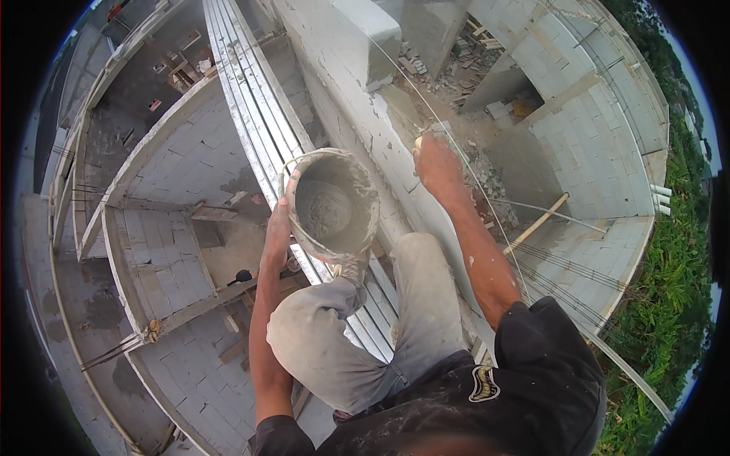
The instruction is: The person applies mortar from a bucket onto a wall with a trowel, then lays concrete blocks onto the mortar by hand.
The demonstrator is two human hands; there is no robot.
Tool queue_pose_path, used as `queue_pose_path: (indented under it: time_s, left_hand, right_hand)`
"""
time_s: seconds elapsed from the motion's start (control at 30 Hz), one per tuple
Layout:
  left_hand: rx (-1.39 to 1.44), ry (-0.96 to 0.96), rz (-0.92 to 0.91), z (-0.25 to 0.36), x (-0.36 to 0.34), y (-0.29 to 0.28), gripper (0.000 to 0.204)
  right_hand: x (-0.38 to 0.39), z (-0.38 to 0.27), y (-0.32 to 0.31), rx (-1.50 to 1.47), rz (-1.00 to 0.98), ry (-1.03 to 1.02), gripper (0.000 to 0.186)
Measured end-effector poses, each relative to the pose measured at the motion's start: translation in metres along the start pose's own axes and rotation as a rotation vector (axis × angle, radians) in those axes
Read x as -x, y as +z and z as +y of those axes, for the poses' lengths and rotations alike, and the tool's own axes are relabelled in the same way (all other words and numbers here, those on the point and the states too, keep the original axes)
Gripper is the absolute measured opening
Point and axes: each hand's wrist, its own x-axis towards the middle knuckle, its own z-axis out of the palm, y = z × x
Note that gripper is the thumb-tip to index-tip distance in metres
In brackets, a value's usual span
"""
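A round bucket [372, 220], its rim crusted with grey, rests tilted toward me by my left knee. Wet grey mortar [325, 210] lies in its bottom. My left hand [281, 224] grips the bucket at its left side, fingers at the rim by the wire handle. Over the top of the plastered wall [414, 199] reaches my right hand [439, 163], closed round a tool. Only a pale handle end [418, 143] shows of that tool; the rest is hidden or blends in. Past this hand, a damp-looking patch [403, 106] marks the wall.
Long metal planks [255, 91] run below me along the wall. A taut string [445, 125] passes beside my right hand. Block-walled rooms [182, 144] lie far below on both sides, with rubble [464, 68] at the right. A wooden pole [536, 224] leans there.
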Motion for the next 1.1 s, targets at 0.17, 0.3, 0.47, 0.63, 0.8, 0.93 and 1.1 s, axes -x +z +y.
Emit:
queue_pose_path:
  time_s: [0.17, 0.3, 0.47, 0.63, 0.8, 0.93, 1.1]
  left_hand:
    - [-0.006, 0.004, -0.01, 0.004, 0.003, 0.002, 0.074]
    - [0.019, 0.026, -0.011, 0.01, 0.005, 0.007, 0.073]
    - [-0.061, 0.05, 0.023, -0.014, -0.012, -0.004, 0.073]
    - [-0.057, 0.009, 0.18, 0.018, -0.004, 0.008, 0.067]
    - [-0.208, 0.214, 0.351, -0.017, -0.033, -0.05, 0.061]
    - [-0.218, 0.059, 0.376, -0.031, -0.05, -0.074, 0.054]
    - [0.06, -0.088, 0.569, -0.136, -0.038, -0.119, 0.053]
  right_hand:
    - [0.005, -0.004, 0.01, 0.006, 0.033, 0.017, 0.031]
    - [0.015, -0.001, -0.002, -0.049, 0.089, 0.057, 0.031]
    - [0.024, 0.007, -0.002, -0.13, 0.136, 0.054, 0.031]
    - [0.05, 0.023, -0.003, -0.206, 0.058, 0.072, 0.038]
    - [0.111, -0.025, 0.009, -0.496, -0.22, 0.022, 0.049]
    - [0.102, -0.05, 0.094, -0.534, -0.544, -0.084, 0.052]
    - [0.098, -0.1, 0.13, -0.521, -0.402, -0.298, 0.049]
